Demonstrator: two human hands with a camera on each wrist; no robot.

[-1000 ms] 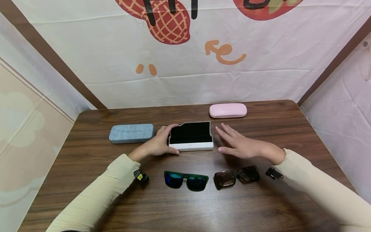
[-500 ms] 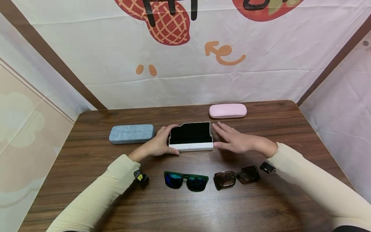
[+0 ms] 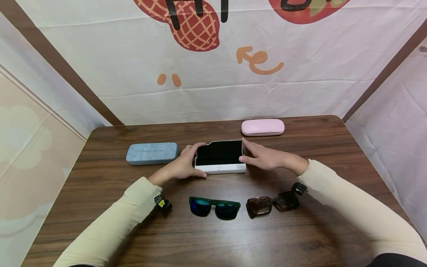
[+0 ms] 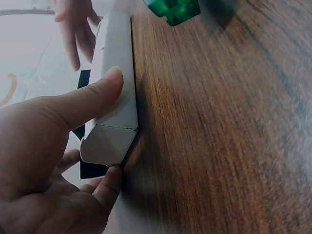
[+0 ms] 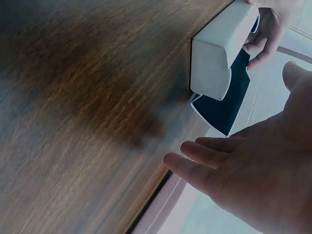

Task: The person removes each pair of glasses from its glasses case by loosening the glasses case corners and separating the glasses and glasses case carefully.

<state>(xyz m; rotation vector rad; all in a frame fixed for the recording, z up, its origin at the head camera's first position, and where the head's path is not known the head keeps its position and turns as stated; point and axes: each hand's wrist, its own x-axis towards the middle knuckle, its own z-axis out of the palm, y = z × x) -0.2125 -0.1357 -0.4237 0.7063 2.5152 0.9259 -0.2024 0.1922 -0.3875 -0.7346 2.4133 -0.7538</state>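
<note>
since the earlier frame, the right hand (image 3: 267, 157) has been moving leftward and is now reaching the right end of a white, oblong hard case with a black-lined open lid (image 3: 220, 169), while the left hand (image 3: 181, 166) is keeping its place.

going left to right, a pale blue, marbled oblong case with dark lettering (image 3: 152, 154) is lying shut on the dark brown wood-grain table (image 3: 207, 241), just beside the left hand. a black device with a yellow mark (image 3: 162, 203) is sitting at the left cuff of the cream long sleeve. the left hand is gripping the white case at its left end, the thumb pressing along the front and the fingers curling behind and beneath. the case is resting near the middle of the table, its black lining showing. nearer the person, green-framed sunglasses with blue mirrored lenses (image 3: 214, 203) are lying with lenses facing the person. to their right, brown tortoiseshell sunglasses with squarish lenses (image 3: 273, 202) are lying, a black device at the right cuff (image 3: 299, 188) partly covering their right corner in the head view. the right hand is holding its fingers straight and its thumb spread; whether it is touching the case cannot be told. behind it, a pink rounded oblong case (image 3: 262, 127) is lying shut near the table's far edge.
</note>
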